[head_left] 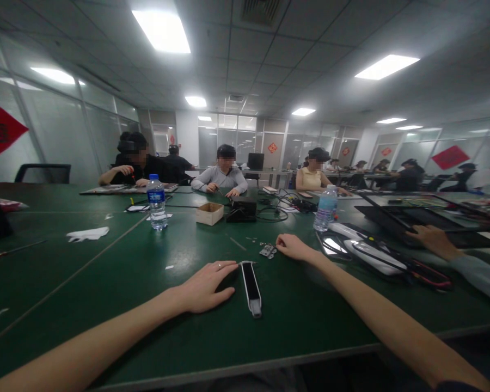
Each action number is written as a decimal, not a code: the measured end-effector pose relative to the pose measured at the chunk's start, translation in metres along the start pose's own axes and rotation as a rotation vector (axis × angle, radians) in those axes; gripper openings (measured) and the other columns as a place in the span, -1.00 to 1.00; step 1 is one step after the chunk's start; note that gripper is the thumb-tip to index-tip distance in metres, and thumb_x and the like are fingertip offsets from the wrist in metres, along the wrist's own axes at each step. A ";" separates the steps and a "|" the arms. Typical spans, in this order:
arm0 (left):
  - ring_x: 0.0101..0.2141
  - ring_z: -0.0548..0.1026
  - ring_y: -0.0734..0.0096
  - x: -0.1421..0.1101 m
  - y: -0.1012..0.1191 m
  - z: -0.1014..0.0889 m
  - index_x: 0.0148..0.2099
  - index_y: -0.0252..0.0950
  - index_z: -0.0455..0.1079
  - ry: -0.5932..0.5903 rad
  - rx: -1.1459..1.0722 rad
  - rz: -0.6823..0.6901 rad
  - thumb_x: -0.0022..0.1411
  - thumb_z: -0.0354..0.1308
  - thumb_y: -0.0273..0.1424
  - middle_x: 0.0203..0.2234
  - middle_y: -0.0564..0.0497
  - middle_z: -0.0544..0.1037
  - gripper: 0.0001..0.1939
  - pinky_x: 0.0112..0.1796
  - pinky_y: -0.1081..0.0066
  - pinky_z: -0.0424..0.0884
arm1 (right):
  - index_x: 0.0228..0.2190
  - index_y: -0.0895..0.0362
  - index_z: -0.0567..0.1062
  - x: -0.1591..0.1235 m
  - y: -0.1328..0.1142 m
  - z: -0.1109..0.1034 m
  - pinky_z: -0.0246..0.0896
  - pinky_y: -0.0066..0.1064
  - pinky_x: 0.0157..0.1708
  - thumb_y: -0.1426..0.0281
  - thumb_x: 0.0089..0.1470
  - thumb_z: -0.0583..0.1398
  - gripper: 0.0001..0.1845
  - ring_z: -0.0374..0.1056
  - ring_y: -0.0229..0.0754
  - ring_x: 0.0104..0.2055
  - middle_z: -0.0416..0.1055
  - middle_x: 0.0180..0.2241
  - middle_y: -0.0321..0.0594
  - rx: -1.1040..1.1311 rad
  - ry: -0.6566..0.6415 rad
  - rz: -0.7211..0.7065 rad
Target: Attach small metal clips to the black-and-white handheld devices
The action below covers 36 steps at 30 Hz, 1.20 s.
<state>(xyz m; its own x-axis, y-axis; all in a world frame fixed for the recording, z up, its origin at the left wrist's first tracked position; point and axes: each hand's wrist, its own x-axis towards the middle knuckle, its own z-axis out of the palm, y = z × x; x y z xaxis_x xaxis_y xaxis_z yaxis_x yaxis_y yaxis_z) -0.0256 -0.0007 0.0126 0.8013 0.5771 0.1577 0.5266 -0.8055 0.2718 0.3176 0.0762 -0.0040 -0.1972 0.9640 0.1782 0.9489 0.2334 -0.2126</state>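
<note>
My left hand (206,286) rests flat on the green table, fingers stretched out and a ring on one of them. Its fingertips reach the far end of a slim device (251,288) with a white rim, a black middle and a grey end piece. My right hand (292,246) is closed, fingers curled down at the tabletop beside a small pile of metal parts (267,250). What its fingertips hold, if anything, is too small to make out. A few tiny pieces (251,239) lie left of the pile.
A small open box (209,214) and a black block (242,209) with cables stand ahead. Water bottles (157,204) are on both sides. White handheld devices (373,256) with cords lie right, near another person's hand (435,242). Several people sit across the table.
</note>
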 end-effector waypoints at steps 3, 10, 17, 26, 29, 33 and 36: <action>0.21 0.25 0.10 0.000 0.002 -0.002 0.34 -0.22 0.08 -0.017 0.011 -0.014 0.33 0.03 -0.20 0.27 -0.14 0.22 -0.42 0.18 0.11 0.21 | -0.34 0.22 0.53 -0.002 -0.004 -0.002 0.16 -0.48 -0.38 0.47 0.09 0.17 -0.88 0.38 -0.20 -0.34 0.50 -0.35 -0.14 0.017 -0.034 0.028; 0.21 0.25 0.09 0.000 0.002 0.000 0.33 -0.21 0.10 0.011 0.009 0.004 0.32 0.05 -0.23 0.26 -0.14 0.25 -0.42 0.18 0.10 0.20 | -0.35 0.23 0.55 -0.002 -0.007 -0.006 0.17 -0.46 -0.38 0.40 0.05 0.21 -0.84 0.41 -0.14 -0.31 0.52 -0.31 -0.08 -0.011 -0.035 0.074; 0.22 0.24 0.10 0.001 0.000 0.001 0.33 -0.21 0.09 -0.009 0.010 -0.007 0.32 0.04 -0.21 0.27 -0.13 0.23 -0.42 0.19 0.11 0.20 | -0.43 0.18 0.58 -0.004 -0.007 -0.012 0.19 -0.47 -0.40 0.40 0.04 0.21 -0.86 0.43 -0.16 -0.34 0.54 -0.36 -0.14 0.016 -0.112 0.076; 0.22 0.24 0.10 0.001 0.002 -0.001 0.34 -0.22 0.07 -0.027 0.015 -0.015 0.34 0.02 -0.20 0.27 -0.14 0.22 -0.42 0.19 0.09 0.20 | -0.39 0.20 0.51 -0.009 -0.016 -0.012 0.14 -0.50 -0.43 0.49 0.00 0.21 -0.92 0.38 -0.21 -0.37 0.50 -0.38 -0.18 0.068 -0.082 0.015; 0.22 0.24 0.09 0.001 0.003 -0.002 0.33 -0.23 0.08 -0.031 0.016 -0.019 0.33 0.03 -0.21 0.27 -0.15 0.22 -0.42 0.18 0.09 0.20 | -0.33 0.21 0.49 -0.012 -0.023 -0.015 0.13 -0.51 -0.42 0.53 -0.02 0.20 -0.86 0.35 -0.26 -0.39 0.47 -0.40 -0.23 0.089 -0.038 -0.039; 0.22 0.24 0.08 0.001 0.004 -0.003 0.33 -0.24 0.09 -0.026 0.009 -0.018 0.32 0.04 -0.23 0.27 -0.16 0.22 -0.42 0.19 0.09 0.20 | -0.30 0.22 0.49 -0.018 -0.039 -0.019 0.14 -0.49 -0.40 0.51 0.00 0.19 -0.85 0.32 -0.27 -0.42 0.44 -0.42 -0.25 0.143 0.080 -0.191; 0.21 0.24 0.08 0.001 0.004 -0.002 0.33 -0.24 0.10 -0.024 0.015 -0.011 0.32 0.04 -0.23 0.27 -0.16 0.23 -0.42 0.18 0.09 0.21 | -0.29 0.22 0.51 -0.024 -0.055 -0.019 0.19 -0.47 -0.35 0.50 0.01 0.19 -0.83 0.33 -0.26 -0.38 0.46 -0.38 -0.21 0.205 0.104 -0.291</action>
<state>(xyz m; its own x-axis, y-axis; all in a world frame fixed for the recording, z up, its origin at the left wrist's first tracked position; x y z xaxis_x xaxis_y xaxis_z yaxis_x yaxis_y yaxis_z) -0.0234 -0.0029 0.0159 0.8018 0.5829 0.1314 0.5398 -0.8010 0.2590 0.2746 0.0380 0.0220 -0.4156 0.8378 0.3540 0.7854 0.5269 -0.3249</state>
